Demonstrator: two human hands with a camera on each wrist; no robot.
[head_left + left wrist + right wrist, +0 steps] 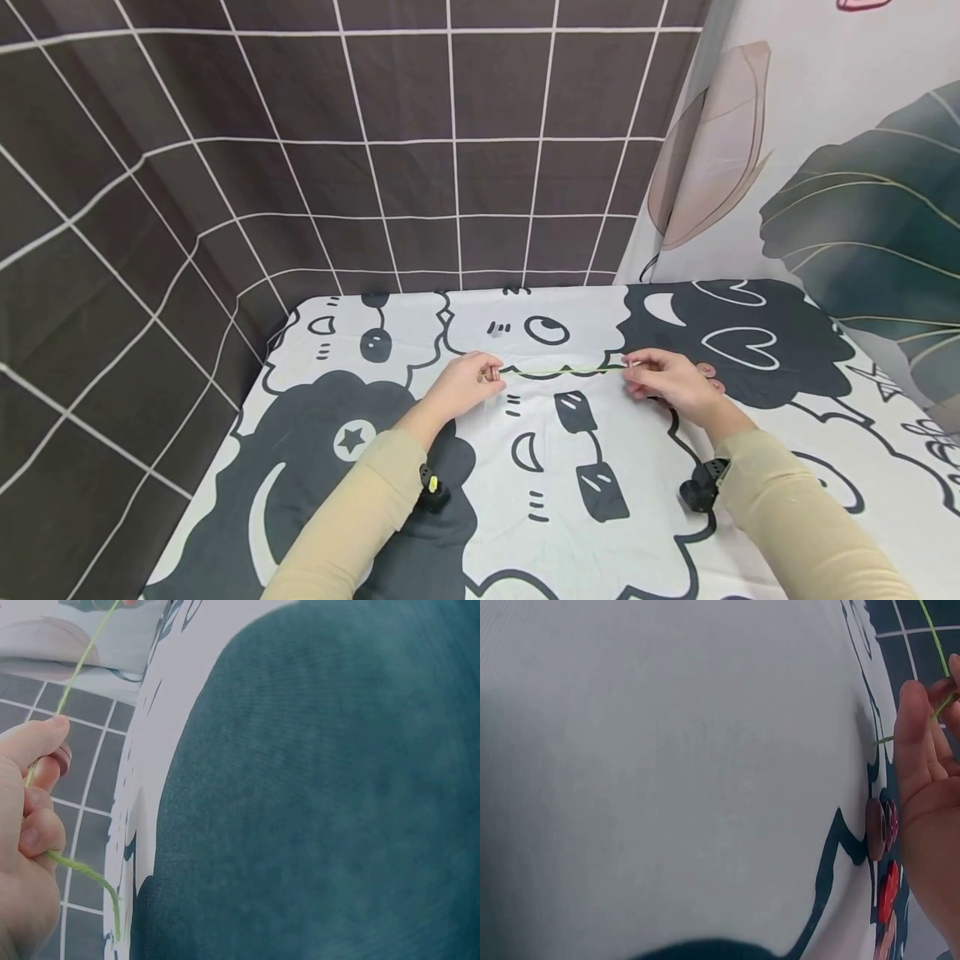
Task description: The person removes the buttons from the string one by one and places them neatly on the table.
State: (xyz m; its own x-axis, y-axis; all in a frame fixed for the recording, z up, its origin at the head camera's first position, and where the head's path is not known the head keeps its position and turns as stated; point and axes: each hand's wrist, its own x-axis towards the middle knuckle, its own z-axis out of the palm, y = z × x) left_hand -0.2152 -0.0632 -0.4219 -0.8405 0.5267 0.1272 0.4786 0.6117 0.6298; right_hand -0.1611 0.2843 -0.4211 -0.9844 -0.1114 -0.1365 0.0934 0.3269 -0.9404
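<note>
A thin yellow-green string (562,372) runs nearly level and taut between the two hands, above a white patch of the printed cloth. My left hand (467,383) pinches one end with curled fingers. In the left wrist view the string (82,664) passes through that hand, and a loose tail (97,879) hangs below it. A small brownish round edge (63,757) shows by the fingertips; what it is I cannot tell. The other end is pinched by my right hand (671,385), where a short string tip (883,741) sticks out past the thumb.
Several small round pink, brown and red pieces (887,892) lie on the cloth beside the right hand; two pinkish discs (711,377) show in the head view. A cloth with cartoon faces (555,550) covers the surface. Dark grid fabric (405,183) and a leaf-print curtain (862,208) stand behind.
</note>
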